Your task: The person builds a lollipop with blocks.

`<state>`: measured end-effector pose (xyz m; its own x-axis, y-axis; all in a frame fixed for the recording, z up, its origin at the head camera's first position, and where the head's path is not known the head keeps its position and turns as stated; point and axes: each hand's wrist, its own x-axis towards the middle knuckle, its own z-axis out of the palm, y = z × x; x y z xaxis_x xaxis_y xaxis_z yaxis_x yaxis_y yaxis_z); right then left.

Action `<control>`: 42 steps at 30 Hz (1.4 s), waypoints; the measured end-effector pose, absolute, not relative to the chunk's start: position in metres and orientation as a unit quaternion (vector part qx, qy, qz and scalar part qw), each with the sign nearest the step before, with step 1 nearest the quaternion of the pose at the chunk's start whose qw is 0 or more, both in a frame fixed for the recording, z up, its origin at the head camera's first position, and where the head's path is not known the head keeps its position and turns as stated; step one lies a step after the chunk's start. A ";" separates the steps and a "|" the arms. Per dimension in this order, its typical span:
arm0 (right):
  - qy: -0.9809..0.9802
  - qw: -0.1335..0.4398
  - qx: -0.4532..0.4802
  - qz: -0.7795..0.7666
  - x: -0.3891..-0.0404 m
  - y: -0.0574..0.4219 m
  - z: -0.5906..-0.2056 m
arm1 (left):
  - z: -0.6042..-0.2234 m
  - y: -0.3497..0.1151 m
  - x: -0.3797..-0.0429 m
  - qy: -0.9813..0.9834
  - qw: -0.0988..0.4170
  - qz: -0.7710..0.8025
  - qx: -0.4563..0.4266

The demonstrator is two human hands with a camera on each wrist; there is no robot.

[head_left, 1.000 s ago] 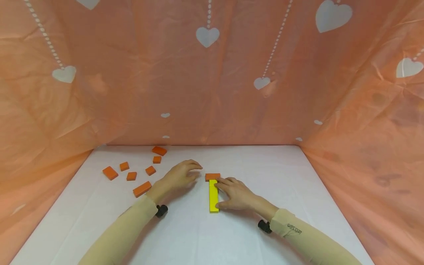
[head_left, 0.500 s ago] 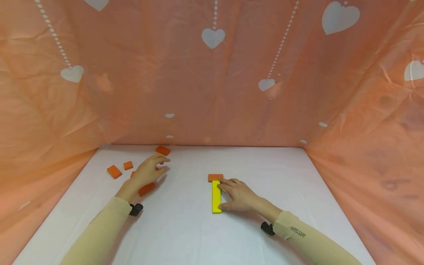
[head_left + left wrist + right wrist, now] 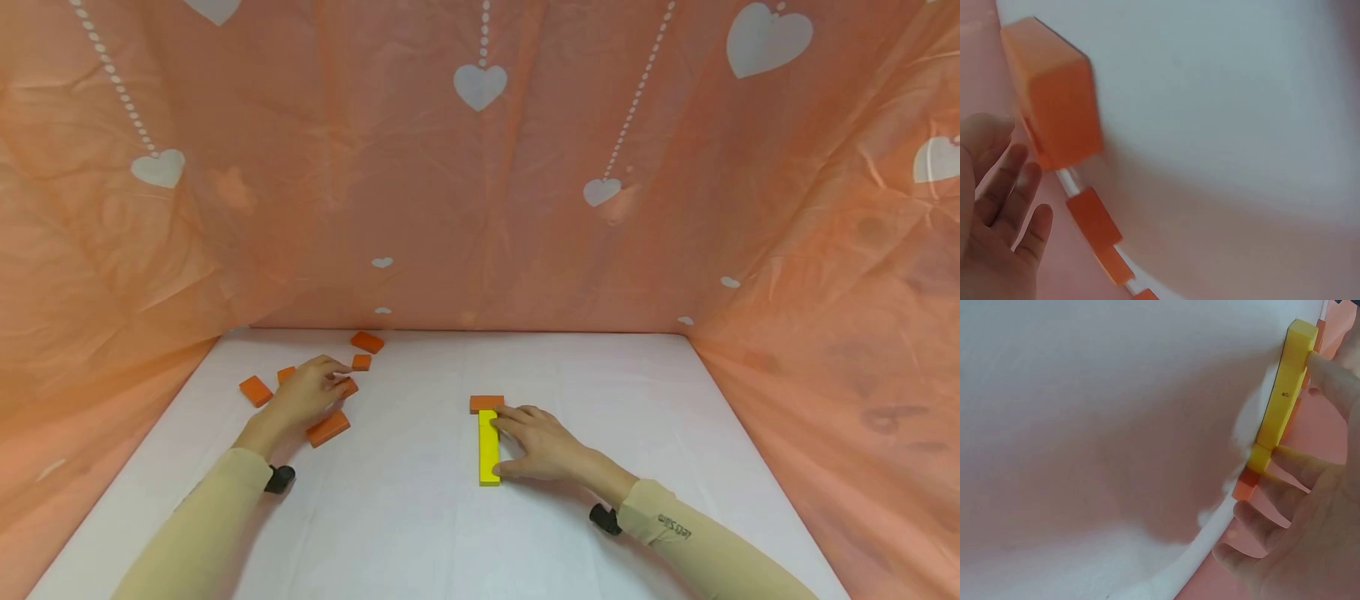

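Note:
My left hand [image 3: 300,397] hovers among loose orange blocks on the left, fingers loosely bent. Its fingertips are beside a small orange block [image 3: 350,387], partly hidden; whether they touch it is unclear. A longer orange block [image 3: 327,429] lies just below that hand. In the left wrist view the fingers stand apart around no object. My right hand [image 3: 543,446] rests its thumb and fingertips along the right side of a long yellow block [image 3: 488,454]. A short yellow block [image 3: 1260,459] continues it at the far end, and an orange block [image 3: 487,403] lies crosswise beyond.
More orange blocks lie on the white tabletop [image 3: 420,533]: one [image 3: 256,391] at far left, a partly covered one [image 3: 286,375], a small one [image 3: 362,362] and another [image 3: 367,342] near the back edge. An orange curtain [image 3: 480,208] encloses the back and sides.
My left hand has moved left from near the yellow blocks to the loose orange blocks. The right hand has stayed against the yellow blocks. The view has shifted slightly.

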<state>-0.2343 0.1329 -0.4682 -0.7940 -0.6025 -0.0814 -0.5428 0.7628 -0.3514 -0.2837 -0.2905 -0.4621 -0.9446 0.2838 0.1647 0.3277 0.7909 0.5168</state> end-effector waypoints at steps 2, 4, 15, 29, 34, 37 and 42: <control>0.934 0.094 -0.307 -0.156 -0.234 0.133 -0.468 | -0.464 -0.294 -0.284 -0.946 0.039 -0.277 -0.167; 0.934 0.094 -0.307 -0.156 -0.234 0.133 -0.468 | -0.466 -0.296 -0.284 -0.945 0.038 -0.275 -0.171; 0.934 0.098 -0.305 -0.156 -0.234 0.132 -0.466 | -0.470 -0.297 -0.286 -0.941 0.033 -0.285 -0.179; 0.936 0.098 -0.304 -0.150 -0.234 0.132 -0.466 | -0.468 -0.290 -0.285 -0.944 0.049 -0.275 -0.173; 0.936 0.098 -0.304 -0.149 -0.234 0.132 -0.466 | -0.461 -0.279 -0.286 -0.941 0.046 -0.292 -0.163; 0.936 0.098 -0.305 -0.148 -0.234 0.132 -0.465 | -0.458 -0.269 -0.287 -0.934 0.038 -0.315 -0.161; 0.935 0.098 -0.307 -0.147 -0.234 0.132 -0.465 | -0.455 -0.248 -0.296 -0.923 0.049 -0.331 -0.188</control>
<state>-0.2341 0.1323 -0.4654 -0.7919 -0.6035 -0.0926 -0.5462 0.7680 -0.3344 -0.2957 -0.2484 -0.4548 -0.9243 0.3146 0.2158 0.3801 0.7097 0.5932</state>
